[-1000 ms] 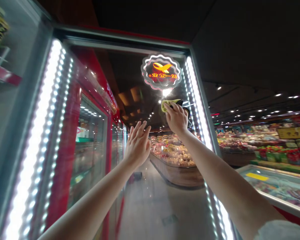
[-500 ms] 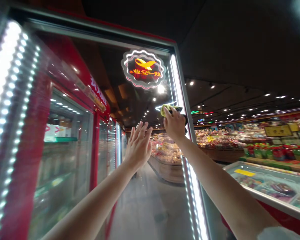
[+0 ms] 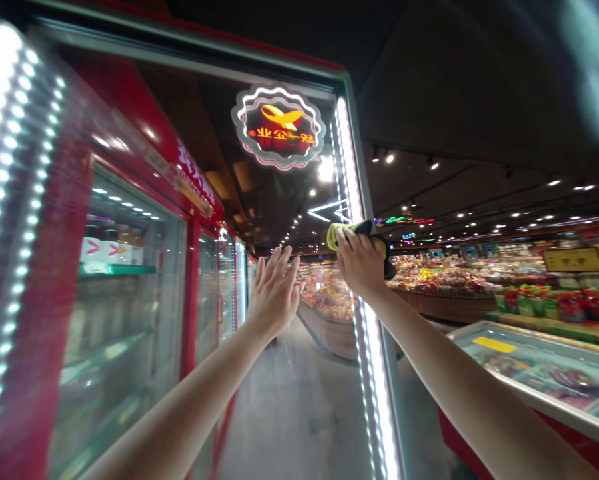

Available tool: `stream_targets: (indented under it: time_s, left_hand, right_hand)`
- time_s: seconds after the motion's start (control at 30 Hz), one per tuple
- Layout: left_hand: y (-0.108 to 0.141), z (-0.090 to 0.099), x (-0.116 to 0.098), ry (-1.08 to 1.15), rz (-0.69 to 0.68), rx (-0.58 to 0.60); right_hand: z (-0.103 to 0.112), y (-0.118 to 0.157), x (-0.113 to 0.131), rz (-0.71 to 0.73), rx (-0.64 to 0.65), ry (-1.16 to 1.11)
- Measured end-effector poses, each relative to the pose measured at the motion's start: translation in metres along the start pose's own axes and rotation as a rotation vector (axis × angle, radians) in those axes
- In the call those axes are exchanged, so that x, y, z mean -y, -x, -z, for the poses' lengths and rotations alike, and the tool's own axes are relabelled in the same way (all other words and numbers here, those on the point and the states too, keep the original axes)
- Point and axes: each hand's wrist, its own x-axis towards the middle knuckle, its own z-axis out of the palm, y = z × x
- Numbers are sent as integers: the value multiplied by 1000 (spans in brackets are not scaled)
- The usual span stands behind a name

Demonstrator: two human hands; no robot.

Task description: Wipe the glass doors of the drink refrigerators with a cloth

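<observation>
A tall glass door (image 3: 204, 73) with a dark frame and bright light strips along its sides stands in front of me. My right hand (image 3: 362, 263) presses a folded yellow and black cloth (image 3: 343, 236) against the door's right edge, over the light strip (image 3: 346, 157). To its left, my left hand (image 3: 274, 290) is raised at the glass, fingers stretched out and holding nothing. Whether its palm touches the pane I cannot tell. Above both hands, a scalloped oval sticker (image 3: 279, 127) with an orange logo and mirrored lettering is on the glass.
Red drink fridges (image 3: 192, 300) with glass doors line the left, bottles on their shelves. At the right stands a chest freezer (image 3: 524, 373) holding packed goods. Beyond the door, a wood-sided display (image 3: 324, 327) is heaped with goods beside the grey floor (image 3: 289, 413).
My right hand and the cloth have moved right and slightly down, onto the door's edge. My left hand stays open in nearly the same place. The view has shifted a little.
</observation>
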Motion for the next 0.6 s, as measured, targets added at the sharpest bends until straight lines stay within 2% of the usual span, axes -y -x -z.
stream_targets:
  time_s: [0.07,0.13,0.17,0.23,0.33,0.4,0.53,0.6]
  left_hand:
    - [6,1,-1,-4,0,3]
    - [12,3,-1,-7,-12,6]
    - [15,4,-1,-9,-19,6]
    - [18,6,0,-9,-18,4]
    - [21,8,2,7,25,2]
    - [25,10,3,12,47,10]
    - [42,21,10,-17,69,44]
    - [54,28,18,-44,83,56]
  right_hand:
    - [-3,37,9,51,24,22]
    - [-5,56,14,104,30,17]
    - [-6,54,15,110,30,5]
    - [-8,33,16,58,22,-44]
    - [-10,-8,28,-122,-15,-150]
    - [-10,-12,42,-145,-14,-198]
    - [-10,36,56,145,67,-259]
    - [-14,53,51,146,46,-288]
